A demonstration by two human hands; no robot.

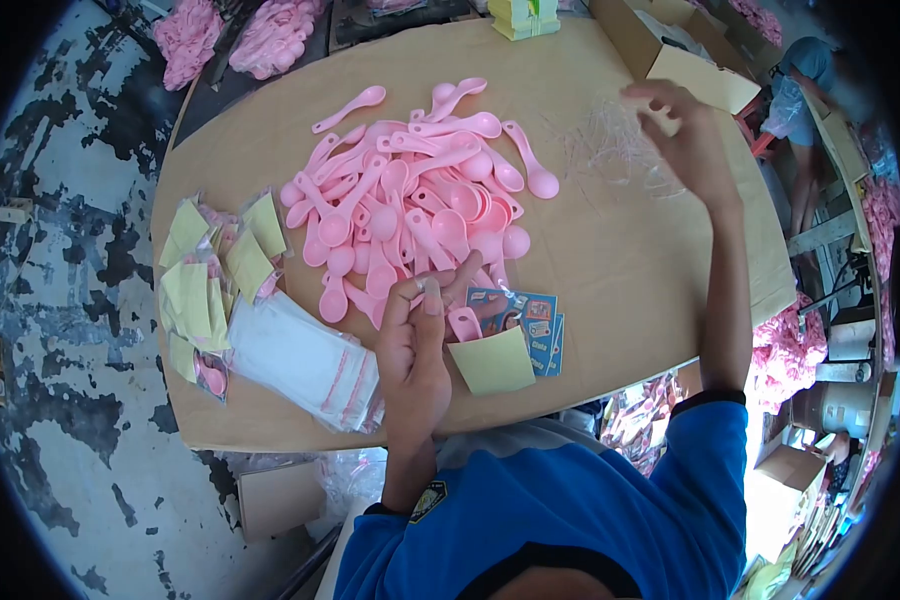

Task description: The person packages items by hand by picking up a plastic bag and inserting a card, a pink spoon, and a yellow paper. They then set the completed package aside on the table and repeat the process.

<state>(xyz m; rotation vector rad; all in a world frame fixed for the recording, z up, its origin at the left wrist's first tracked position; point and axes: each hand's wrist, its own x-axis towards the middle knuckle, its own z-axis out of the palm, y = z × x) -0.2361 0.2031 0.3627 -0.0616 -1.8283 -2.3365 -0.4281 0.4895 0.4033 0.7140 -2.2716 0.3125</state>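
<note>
Taking the pile of pink spoons (395, 178) on the counter (630, 280) as landmark. Left of it, packets with yellow cards (192, 290) are lying heaped; below and left, clear bags (295, 360) are fanning out flat. Directly below the pile, the left hand (415, 368) is hovering palm-up, fingers curling and thumb raised; whether it is clamping anything I cannot tell. Just right of that hand, still below the pile, a single pink spoon (464, 326) is showing its handle end beside a yellow card (492, 362), with blue cards (545, 332) lying alongside. Right of the pile, the right hand (685, 140) is hanging over tangled clear strands (620, 145), thumb and fingers standing apart, no grip showing. Judgement: working well here is depending on keeping the left hand steady near spoon and card, and on fingertips teasing one strand loose lightly, since those strands are probably snagging easily.
</note>
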